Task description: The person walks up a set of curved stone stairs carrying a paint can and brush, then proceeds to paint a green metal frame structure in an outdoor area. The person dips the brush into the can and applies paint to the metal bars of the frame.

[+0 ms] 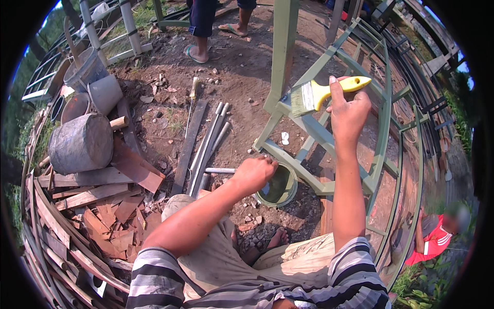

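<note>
In my raised right hand (347,116) is a flat paintbrush (320,93), its yellow handle pinched between thumb and fingers. The pale bristles point left and lie against, or just in front of, a green-painted wooden frame (321,135) near the foot of an upright green post (283,49). My left hand (256,174) is closed at the near-left rim of a small paint bucket (295,186). Green paint shows inside the bucket, which stands on the ground between my feet and the frame. My curled left fingers partly cover its rim.
Buckets, including a grey upturned one (81,144), stand at left above wood planks (95,196) and broken brown pieces. Metal tubes (208,147) and a dark board (189,147) lie on the soil. One person's legs (200,31) are ahead; a person in red (431,239) is at right.
</note>
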`<state>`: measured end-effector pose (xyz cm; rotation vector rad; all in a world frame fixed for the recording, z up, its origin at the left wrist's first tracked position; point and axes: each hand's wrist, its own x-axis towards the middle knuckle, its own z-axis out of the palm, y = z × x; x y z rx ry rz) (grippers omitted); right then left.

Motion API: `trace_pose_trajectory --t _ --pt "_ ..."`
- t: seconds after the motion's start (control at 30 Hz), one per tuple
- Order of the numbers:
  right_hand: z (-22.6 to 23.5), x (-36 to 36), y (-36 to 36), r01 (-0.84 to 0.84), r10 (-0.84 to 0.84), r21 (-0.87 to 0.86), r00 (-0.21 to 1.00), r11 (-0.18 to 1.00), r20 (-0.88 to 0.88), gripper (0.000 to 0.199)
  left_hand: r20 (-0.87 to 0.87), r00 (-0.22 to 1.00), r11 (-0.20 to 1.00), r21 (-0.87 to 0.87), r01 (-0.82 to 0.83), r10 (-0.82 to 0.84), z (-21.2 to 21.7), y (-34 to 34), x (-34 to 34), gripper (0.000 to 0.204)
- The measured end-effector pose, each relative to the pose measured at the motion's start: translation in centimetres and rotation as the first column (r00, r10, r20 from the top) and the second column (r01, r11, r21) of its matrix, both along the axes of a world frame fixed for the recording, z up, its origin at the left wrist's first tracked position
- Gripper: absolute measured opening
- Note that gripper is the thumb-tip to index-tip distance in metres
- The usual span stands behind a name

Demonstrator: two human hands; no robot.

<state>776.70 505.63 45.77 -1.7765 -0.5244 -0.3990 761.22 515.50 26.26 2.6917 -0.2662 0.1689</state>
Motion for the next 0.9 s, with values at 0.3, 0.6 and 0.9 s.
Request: trace_pose_trajectory --t 0.3,0.6,0.9 --pt "-3.1 4.1 -0.7 0.101 -0.085 0.138 0.989 0.985 -0.122 0.029 -0.020 0.999 0.999 0.028 0.038 -0.037 0.9 -0.3 0.2 0.022" --pt "-3.3 2.9 -0.5 0.031 -0.015 0.110 0.990 0.993 -0.142 0.032 -0.016 0.999 0.999 0.007 0.034 -0.034 0.2 -0.3 0.3 0.018" --pt "-2.8 2.0 0.4 0.078 -0.079 -0.024 0.995 0.997 -0.066 0.028 -0.010 1.000 0.999 0.044 0.026 -0.026 0.3 -0.3 0.4 0.025"
